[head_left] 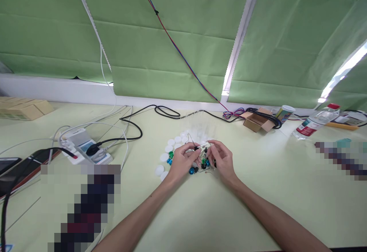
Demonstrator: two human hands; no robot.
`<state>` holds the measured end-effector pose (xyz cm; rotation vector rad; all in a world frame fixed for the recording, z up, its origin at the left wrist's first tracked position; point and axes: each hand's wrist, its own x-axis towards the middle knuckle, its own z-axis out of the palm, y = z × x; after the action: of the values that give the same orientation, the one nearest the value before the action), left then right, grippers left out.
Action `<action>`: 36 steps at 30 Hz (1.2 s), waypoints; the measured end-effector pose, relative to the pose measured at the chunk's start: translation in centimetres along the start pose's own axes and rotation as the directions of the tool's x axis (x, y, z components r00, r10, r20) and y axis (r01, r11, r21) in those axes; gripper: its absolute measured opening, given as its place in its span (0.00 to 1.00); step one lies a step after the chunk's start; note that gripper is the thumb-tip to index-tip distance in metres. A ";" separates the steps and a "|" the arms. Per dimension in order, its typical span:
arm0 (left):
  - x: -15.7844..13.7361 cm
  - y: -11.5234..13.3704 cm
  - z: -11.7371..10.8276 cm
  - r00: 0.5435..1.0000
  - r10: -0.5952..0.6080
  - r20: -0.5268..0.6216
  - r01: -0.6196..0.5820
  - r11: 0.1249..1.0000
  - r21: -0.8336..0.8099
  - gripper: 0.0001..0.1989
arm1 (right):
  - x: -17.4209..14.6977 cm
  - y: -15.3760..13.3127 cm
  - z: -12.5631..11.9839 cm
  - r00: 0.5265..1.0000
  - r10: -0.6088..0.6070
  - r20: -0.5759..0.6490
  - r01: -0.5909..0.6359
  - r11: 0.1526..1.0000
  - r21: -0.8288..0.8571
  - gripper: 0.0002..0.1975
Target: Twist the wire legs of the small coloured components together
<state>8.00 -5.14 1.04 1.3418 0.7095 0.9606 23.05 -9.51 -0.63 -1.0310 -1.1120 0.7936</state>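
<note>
Over the middle of the table, my left hand pinches a small dark piece at one end of a thin silvery rod. A thin dark wire or stem rises beside those fingers. My right hand has its thumb and fingertips closed on the rod's other end. Just below and between the hands lie small loose parts: a blue round piece, a black round piece and several thin metal bits. Green pieces and white discs lie left of my left hand. The fingers partly cover the pile.
Clear upright pieces stand behind the hands. A black cable crosses the table towards a power strip at the left. Further right are an open cardboard box, a can and a plastic bottle.
</note>
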 end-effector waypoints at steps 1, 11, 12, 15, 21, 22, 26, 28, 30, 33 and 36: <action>0.0 0.0 0.0 1.000 0.002 0.000 -0.002 1.000 -0.002 0.16 | 0.0 0.0 0.0 1.000 0.001 -0.003 -0.001 1.000 -0.002 0.15; 0.0 -0.2 0.0 1.000 0.013 0.004 -0.013 1.000 0.011 0.18 | 0.1 0.5 -0.1 1.000 -0.017 0.003 0.016 0.999 0.037 0.12; 0.0 -0.2 0.0 1.000 0.014 0.004 -0.014 1.000 0.014 0.18 | 0.1 0.5 0.0 1.000 -0.017 0.004 0.017 0.999 0.039 0.12; 0.0 -0.3 0.0 1.000 0.018 0.007 -0.018 1.000 0.022 0.18 | 0.1 0.4 0.0 1.000 -0.017 0.000 0.017 0.999 0.038 0.12; -0.1 -0.4 0.0 0.999 0.031 0.011 -0.032 0.998 0.047 0.16 | 0.2 0.4 0.1 1.000 -0.001 -0.019 0.001 0.999 0.041 0.13; -0.1 -0.4 0.0 0.999 0.033 0.009 -0.034 0.998 0.051 0.16 | 0.2 0.4 0.1 1.000 0.000 -0.023 0.001 0.999 0.041 0.13; 0.0 -0.6 0.0 0.999 0.041 0.010 -0.042 0.997 0.061 0.15 | 0.1 0.4 0.1 0.999 -0.001 -0.037 0.002 0.999 0.047 0.13; 0.0 -0.7 0.0 0.999 0.046 0.008 -0.046 0.997 0.067 0.15 | 0.2 0.5 0.2 0.999 0.001 -0.042 0.001 0.999 0.048 0.12; 0.1 -0.8 0.0 0.999 0.049 0.006 -0.049 0.996 0.075 0.15 | 0.2 0.5 0.2 0.999 0.000 -0.050 0.002 0.999 0.046 0.12; 0.0 -0.9 0.1 0.999 0.049 0.008 -0.050 0.995 0.083 0.14 | 0.2 0.5 0.1 0.998 0.000 -0.056 0.002 0.999 0.038 0.13; 0.0 -0.9 0.1 0.999 0.044 0.009 -0.044 0.996 0.078 0.14 | 0.2 0.4 0.1 0.998 0.002 -0.056 0.000 0.999 0.034 0.13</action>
<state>8.25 -5.20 0.14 1.4339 0.7204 0.9709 23.03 -9.20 -0.98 -1.0196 -1.0469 0.7775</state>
